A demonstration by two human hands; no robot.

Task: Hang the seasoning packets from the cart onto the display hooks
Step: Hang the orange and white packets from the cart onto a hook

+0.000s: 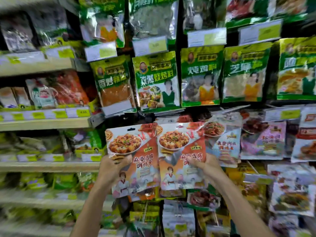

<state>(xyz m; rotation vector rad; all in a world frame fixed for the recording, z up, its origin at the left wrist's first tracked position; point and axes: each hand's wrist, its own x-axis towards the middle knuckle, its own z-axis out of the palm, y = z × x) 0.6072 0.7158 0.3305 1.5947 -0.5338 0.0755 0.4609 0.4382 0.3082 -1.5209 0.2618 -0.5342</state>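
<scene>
Left hand [111,166] grips left packet [131,146]; right hand [205,166], right packet [177,142].

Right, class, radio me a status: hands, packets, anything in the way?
Left hand grips left tofu packet. Right hand grips right tofu packet. Both raised below the green packets. Hooks not visible.

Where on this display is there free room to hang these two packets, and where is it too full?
A dark bare strip lies under the green packets, just above the left-hand packet and right-hand packet. Right of them, pink packets overlap tightly; below is crowded too.
</scene>
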